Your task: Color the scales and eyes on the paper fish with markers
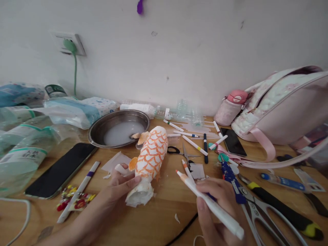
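The left hand (pixel 120 186) is clasping the bare white tail of the paper fish (pixel 151 153), lying on the bench (pixel 159 222) at the steel bowl's (pixel 102 128) 5 o'clock with orange scales covering its body, while the right hand (pixel 217 212) is pinching an orange marker (pixel 210 202) at the fish's 4 o'clock.

Soft even daylight, faint shadows, edges warped.

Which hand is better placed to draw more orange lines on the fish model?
Right, probably. The right hand holds the orange-tipped marker, its tip aimed toward the fish model, while the left hand is busy gripping the model's white tail end.
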`<state>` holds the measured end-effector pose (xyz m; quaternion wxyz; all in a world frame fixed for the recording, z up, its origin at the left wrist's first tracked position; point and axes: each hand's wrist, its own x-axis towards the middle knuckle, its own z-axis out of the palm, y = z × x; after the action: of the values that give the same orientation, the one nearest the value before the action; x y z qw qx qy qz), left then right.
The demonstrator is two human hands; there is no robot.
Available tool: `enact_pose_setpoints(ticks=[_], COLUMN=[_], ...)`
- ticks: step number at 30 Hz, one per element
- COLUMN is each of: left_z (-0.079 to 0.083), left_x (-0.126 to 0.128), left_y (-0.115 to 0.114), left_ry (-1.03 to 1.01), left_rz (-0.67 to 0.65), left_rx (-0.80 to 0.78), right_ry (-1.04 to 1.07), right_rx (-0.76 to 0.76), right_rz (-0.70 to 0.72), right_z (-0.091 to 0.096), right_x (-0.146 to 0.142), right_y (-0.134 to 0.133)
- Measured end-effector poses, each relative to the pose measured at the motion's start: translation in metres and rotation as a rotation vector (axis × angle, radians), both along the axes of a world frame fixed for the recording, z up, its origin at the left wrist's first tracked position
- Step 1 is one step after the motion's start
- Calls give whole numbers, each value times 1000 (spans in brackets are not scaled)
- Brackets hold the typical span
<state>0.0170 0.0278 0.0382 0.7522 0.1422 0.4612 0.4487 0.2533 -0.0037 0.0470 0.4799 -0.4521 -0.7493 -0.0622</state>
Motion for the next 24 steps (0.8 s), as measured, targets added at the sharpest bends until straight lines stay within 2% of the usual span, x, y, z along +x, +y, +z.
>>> enact_pose_setpoints(ticks=[6,10,14,19,24], left_z=[-3,-5,-7,-7,-8], left_x=[-7,-12,-12,-9,-5], left_y=[-1,0,0,-2,-7], left_ry=[-6,-76,-130,-170,-181], left_rz=[-70,-134,-202,-306,-399], left_rx=[2,-69,-84,-12,28], right_ry=[170,437,688,1028,1064], right_rx=[-29,-24,-179,-284,-486], right_rz=[-29,-108,-139,-33,64], right_z=[-7,-12,-17,-24,-19], right_x=[-3,-4,-3,-4,-8], right_y=[0,1,4,7,7])
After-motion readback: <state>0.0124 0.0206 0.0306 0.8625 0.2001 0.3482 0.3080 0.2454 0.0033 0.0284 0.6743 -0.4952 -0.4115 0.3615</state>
